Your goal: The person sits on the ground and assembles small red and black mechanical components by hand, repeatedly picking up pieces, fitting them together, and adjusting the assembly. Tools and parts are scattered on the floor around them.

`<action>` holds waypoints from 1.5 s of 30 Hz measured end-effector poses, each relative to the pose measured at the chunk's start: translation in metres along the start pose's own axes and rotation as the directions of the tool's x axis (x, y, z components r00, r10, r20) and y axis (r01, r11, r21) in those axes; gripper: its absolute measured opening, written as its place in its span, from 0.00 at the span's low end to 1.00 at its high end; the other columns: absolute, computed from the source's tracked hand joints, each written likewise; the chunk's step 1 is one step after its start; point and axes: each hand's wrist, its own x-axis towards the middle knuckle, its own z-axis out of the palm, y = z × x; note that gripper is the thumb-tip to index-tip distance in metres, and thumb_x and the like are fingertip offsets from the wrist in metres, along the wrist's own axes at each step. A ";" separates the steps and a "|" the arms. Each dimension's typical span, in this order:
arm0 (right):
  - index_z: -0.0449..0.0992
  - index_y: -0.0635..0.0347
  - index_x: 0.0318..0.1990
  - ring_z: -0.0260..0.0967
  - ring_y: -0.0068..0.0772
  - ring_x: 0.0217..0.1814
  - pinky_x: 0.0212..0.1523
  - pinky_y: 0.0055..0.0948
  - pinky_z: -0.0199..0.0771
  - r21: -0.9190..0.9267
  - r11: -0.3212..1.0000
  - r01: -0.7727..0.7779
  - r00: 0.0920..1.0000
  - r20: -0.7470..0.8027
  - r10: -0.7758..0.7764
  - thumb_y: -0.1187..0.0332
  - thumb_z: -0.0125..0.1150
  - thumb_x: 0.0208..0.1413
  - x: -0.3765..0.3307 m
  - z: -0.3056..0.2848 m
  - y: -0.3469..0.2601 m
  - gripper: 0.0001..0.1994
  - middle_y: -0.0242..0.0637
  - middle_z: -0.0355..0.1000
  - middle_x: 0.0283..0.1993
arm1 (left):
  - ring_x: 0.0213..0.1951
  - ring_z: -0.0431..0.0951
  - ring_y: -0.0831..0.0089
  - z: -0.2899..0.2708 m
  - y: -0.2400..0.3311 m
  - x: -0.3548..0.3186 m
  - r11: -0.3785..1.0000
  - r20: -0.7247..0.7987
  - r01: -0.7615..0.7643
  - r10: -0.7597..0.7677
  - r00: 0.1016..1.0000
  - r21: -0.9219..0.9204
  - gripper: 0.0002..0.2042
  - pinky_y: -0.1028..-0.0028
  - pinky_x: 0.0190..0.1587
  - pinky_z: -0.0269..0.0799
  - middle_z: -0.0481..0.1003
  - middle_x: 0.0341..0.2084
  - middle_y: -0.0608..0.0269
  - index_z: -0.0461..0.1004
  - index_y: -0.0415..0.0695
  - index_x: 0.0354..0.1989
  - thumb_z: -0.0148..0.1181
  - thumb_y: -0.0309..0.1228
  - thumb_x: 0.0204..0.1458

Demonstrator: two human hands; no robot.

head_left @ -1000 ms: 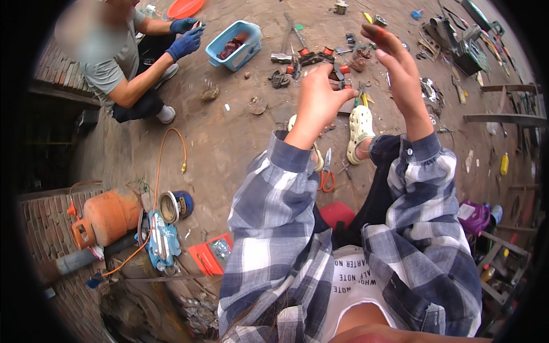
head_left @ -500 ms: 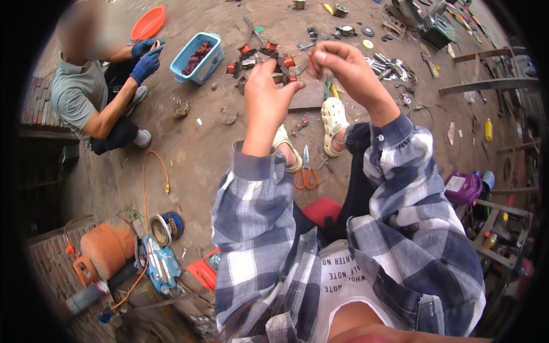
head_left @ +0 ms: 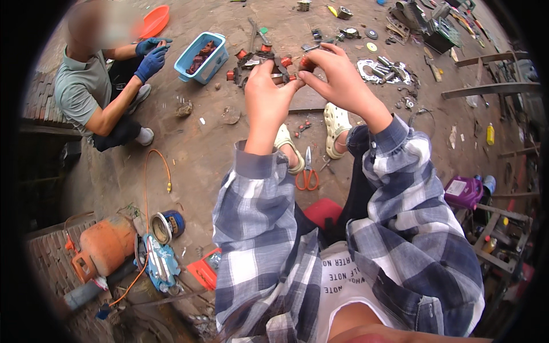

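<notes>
2 hands up at 12 o'clock: left hand (head_left: 269, 91) and right hand (head_left: 337, 77), fingers pinched shut together on 1 small red-brown part (head_left: 305, 63). 1 orange scissors (head_left: 308, 174) on floor btw 2 sandals. 1 blue tub (head_left: 201, 57) at 10 o'clock by a co-worker. Bare floor (head_left: 200, 148) left; scrap crowds 1 o'clock.

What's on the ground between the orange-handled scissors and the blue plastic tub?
In the head view, the stretch between the scissors and the blue tub is mostly bare dirt floor, with the left sandalled foot near the scissors and a flat brown scrap midway.
</notes>
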 end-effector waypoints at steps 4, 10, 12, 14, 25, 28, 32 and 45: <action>0.75 0.64 0.33 0.72 0.40 0.35 0.41 0.33 0.68 0.263 0.961 -0.084 0.990 -0.088 0.110 0.65 0.63 0.50 0.005 -0.004 -0.009 0.10 0.40 0.74 0.29 | 0.41 0.73 0.50 0.002 -0.010 0.001 0.965 0.070 -0.062 0.045 0.997 0.256 0.24 0.61 0.42 0.70 0.72 0.37 0.48 0.72 0.37 0.39 0.72 0.33 0.32; 0.73 0.66 0.30 0.71 0.40 0.28 0.35 0.32 0.69 0.021 0.991 -0.134 0.946 -0.296 0.134 0.69 0.60 0.51 0.004 -0.015 0.015 0.08 0.43 0.73 0.25 | 0.36 0.79 0.68 0.007 -0.005 -0.005 0.991 0.223 -0.056 0.082 0.971 -0.120 0.22 0.72 0.32 0.76 0.75 0.37 0.55 0.71 0.32 0.44 0.69 0.23 0.38; 0.73 0.65 0.29 0.71 0.40 0.28 0.36 0.34 0.69 -0.075 0.988 -0.138 0.956 -0.269 0.114 0.68 0.60 0.51 0.001 -0.020 0.023 0.08 0.41 0.72 0.24 | 0.35 0.79 0.71 0.002 -0.001 -0.005 0.914 0.276 0.150 -0.044 0.960 -0.376 0.21 0.75 0.31 0.76 0.76 0.36 0.57 0.70 0.32 0.45 0.69 0.23 0.40; 0.72 0.65 0.29 0.70 0.38 0.28 0.37 0.33 0.68 -0.099 0.992 -0.079 0.986 -0.157 0.062 0.67 0.59 0.52 -0.003 -0.020 0.025 0.09 0.40 0.71 0.24 | 0.35 0.79 0.73 -0.001 -0.001 0.000 0.856 0.287 0.209 -0.074 0.955 -0.473 0.21 0.76 0.30 0.76 0.76 0.35 0.58 0.70 0.32 0.45 0.68 0.23 0.41; 0.72 0.65 0.38 0.67 0.26 0.44 0.49 0.24 0.64 0.952 0.248 -0.178 0.983 0.162 0.086 0.64 0.47 0.62 0.006 -0.023 0.001 0.12 0.38 0.72 0.38 | 0.32 0.80 0.72 0.001 -0.018 0.004 0.946 0.082 -0.177 0.160 0.984 0.273 0.20 0.75 0.27 0.75 0.76 0.31 0.55 0.70 0.32 0.39 0.70 0.23 0.36; 0.66 0.66 0.56 0.63 0.34 0.60 0.63 0.28 0.56 0.954 0.294 -0.057 0.972 -0.014 0.235 0.69 0.48 0.60 0.009 -0.024 0.007 0.18 0.45 0.68 0.55 | 0.37 0.80 0.67 0.012 -0.020 0.000 0.992 0.150 -0.106 0.094 0.984 0.075 0.25 0.73 0.32 0.77 0.73 0.37 0.52 0.69 0.30 0.43 0.72 0.24 0.34; 0.66 0.63 0.55 0.63 0.35 0.60 0.63 0.32 0.56 0.385 0.916 -0.113 0.963 -0.184 0.196 0.73 0.53 0.56 0.000 -0.013 0.017 0.18 0.42 0.69 0.53 | 0.39 0.79 0.68 0.010 -0.004 -0.002 0.997 0.191 -0.077 0.076 0.979 -0.003 0.25 0.73 0.34 0.78 0.72 0.40 0.54 0.69 0.30 0.45 0.71 0.22 0.34; 0.75 0.63 0.31 0.68 0.22 0.32 0.38 0.24 0.67 0.821 0.474 -0.318 0.943 0.221 0.249 0.61 0.50 0.62 0.003 -0.014 0.002 0.15 0.31 0.72 0.28 | 0.29 0.78 0.61 0.009 -0.018 -0.001 0.983 0.120 -0.147 0.134 0.984 0.114 0.22 0.66 0.31 0.73 0.72 0.32 0.50 0.71 0.35 0.33 0.74 0.30 0.30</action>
